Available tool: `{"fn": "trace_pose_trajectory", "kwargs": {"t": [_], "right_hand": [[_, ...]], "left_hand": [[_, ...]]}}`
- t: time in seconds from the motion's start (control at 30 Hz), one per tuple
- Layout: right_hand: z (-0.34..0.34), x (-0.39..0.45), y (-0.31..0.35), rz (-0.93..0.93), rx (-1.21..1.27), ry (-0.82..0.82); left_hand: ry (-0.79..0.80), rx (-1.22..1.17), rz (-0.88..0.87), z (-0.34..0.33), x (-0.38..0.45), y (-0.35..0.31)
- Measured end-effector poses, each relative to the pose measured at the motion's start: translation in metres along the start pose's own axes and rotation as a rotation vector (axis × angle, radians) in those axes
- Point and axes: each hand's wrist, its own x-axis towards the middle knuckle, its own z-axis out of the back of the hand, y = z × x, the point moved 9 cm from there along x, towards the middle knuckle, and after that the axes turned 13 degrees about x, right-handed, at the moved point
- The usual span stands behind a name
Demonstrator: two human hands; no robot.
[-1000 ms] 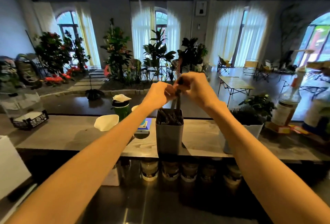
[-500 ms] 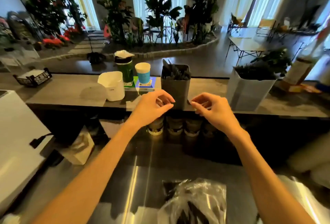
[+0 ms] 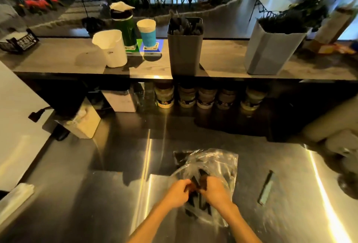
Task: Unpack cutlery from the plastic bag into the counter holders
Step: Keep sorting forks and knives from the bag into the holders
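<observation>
While bent over steel worktop [image 3: 100, 200]: both hands in plastic bag [image 3: 217, 162].
Left hand [image 3: 176, 192] and right hand [image 3: 215, 191] curled, pinching dark cutlery [image 3: 201, 179] inside; grey holder [image 3: 185, 49] up on wooden counter [image 3: 58, 60], well apart.

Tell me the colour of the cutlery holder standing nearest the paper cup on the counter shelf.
Dark grey holder, filled with black cutlery; head view.

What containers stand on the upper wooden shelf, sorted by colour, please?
Grey holders: 2, the dark holder and the light holder
White tub: 1
Green bottle: 1
Blue cup: 1
Total: 5
</observation>
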Motion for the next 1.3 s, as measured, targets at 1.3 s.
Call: {"fn": "trace_pose_trajectory", "kwargs": {"t": [1.3], "right_hand": [[0.071,-0.103,0.018,-0.107,0.168,0.509]], "left_hand": [[-0.387,-0.550,0.160,0.060,-0.022,0.024]]}}
